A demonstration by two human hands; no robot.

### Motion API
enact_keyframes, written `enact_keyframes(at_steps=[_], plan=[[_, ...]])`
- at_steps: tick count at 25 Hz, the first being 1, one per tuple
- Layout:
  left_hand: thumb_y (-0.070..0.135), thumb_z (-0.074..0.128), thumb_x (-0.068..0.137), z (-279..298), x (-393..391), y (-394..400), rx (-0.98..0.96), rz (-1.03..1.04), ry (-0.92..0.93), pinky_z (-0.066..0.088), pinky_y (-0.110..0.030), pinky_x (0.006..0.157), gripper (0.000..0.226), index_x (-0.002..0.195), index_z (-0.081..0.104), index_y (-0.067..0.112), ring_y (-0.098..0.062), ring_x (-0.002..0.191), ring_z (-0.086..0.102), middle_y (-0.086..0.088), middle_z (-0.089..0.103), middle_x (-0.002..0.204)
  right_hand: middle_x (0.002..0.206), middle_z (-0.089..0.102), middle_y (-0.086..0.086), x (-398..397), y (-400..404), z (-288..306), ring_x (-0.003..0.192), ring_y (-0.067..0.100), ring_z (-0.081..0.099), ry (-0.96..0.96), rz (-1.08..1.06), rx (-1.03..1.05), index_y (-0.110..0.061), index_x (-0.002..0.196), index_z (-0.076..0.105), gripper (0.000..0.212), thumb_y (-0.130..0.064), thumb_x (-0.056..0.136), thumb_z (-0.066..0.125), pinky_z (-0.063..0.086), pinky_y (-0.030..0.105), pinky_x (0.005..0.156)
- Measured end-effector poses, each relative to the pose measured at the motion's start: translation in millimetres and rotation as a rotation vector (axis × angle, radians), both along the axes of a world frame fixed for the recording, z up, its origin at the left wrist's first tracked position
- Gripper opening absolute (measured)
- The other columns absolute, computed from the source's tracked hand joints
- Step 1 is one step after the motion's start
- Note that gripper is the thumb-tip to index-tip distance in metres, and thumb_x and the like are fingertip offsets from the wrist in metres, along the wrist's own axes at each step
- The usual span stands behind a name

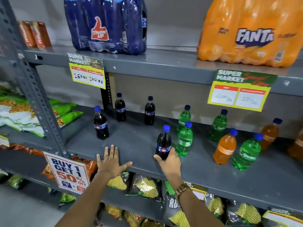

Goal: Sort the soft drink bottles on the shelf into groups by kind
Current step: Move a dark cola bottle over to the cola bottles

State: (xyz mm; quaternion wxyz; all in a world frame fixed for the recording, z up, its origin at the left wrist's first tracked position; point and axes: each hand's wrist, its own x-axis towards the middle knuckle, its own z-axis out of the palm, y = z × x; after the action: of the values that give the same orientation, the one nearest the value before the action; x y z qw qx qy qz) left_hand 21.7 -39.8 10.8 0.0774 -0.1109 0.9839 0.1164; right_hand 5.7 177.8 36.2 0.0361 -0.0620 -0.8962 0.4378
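Observation:
My right hand (169, 160) grips a dark cola bottle (163, 142) that stands upright near the front edge of the grey middle shelf (134, 140). My left hand (110, 162) lies flat and open on the shelf's front edge, holding nothing. Three more cola bottles stand to the left: one in front (100, 123) and two at the back (120, 108), (149, 111). Several green bottles stand right of my right hand, the nearest (184, 140) almost touching the held cola, another at the front right (247, 153). Orange bottles (225, 147), (269, 134) are mixed among the green ones.
On the shelf above stand a blue multipack of cola (106, 25) and an orange Fanta multipack (250, 31). Price cards (87, 71), (239, 90) hang from that shelf's edge. Snack bags (144, 185) fill the shelf below and the unit at left (18, 112). A steel upright (34, 89) stands left.

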Motion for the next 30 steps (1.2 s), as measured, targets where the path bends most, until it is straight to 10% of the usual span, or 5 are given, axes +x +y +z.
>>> enact_keyframes(at_steps=[17,25,30], plan=[[0.097,-0.010,0.023,-12.1,-7.9,-14.1,0.078,0.002,0.035,-0.010,-0.058,0.113,0.151,0.150,-0.007,0.016,-0.023,0.146,-0.013,0.000,-0.013,0.160,0.115,0.059,0.022,-63.5,-85.9,2.6,0.110,0.036,0.053,0.036,0.090,-0.027,-0.003,0.114,0.047,0.055,-0.034,0.075,0.071,0.045,0.041,0.089],[0.073,0.029,0.083,-5.6,-2.2,-5.0,0.008,0.007,0.032,-0.009,-0.057,0.113,0.098,0.149,-0.005,0.009,-0.025,0.146,-0.012,-0.005,-0.011,0.160,0.136,0.051,0.013,-55.7,-70.6,-3.2,0.129,0.030,0.042,-0.035,0.118,-0.127,-0.009,0.134,0.036,0.083,-0.022,0.065,0.079,0.037,0.043,0.108],[0.045,0.031,0.096,5.4,1.7,30.5,-0.003,-0.089,0.109,-0.005,-0.055,0.116,0.067,0.148,0.012,0.008,-0.026,0.147,-0.008,-0.006,-0.001,0.160,0.079,0.069,0.010,-27.0,-26.8,-7.7,0.075,0.030,0.064,0.248,-0.181,-0.223,-0.006,0.093,0.064,0.023,0.002,0.073,0.056,0.055,0.042,0.078]])
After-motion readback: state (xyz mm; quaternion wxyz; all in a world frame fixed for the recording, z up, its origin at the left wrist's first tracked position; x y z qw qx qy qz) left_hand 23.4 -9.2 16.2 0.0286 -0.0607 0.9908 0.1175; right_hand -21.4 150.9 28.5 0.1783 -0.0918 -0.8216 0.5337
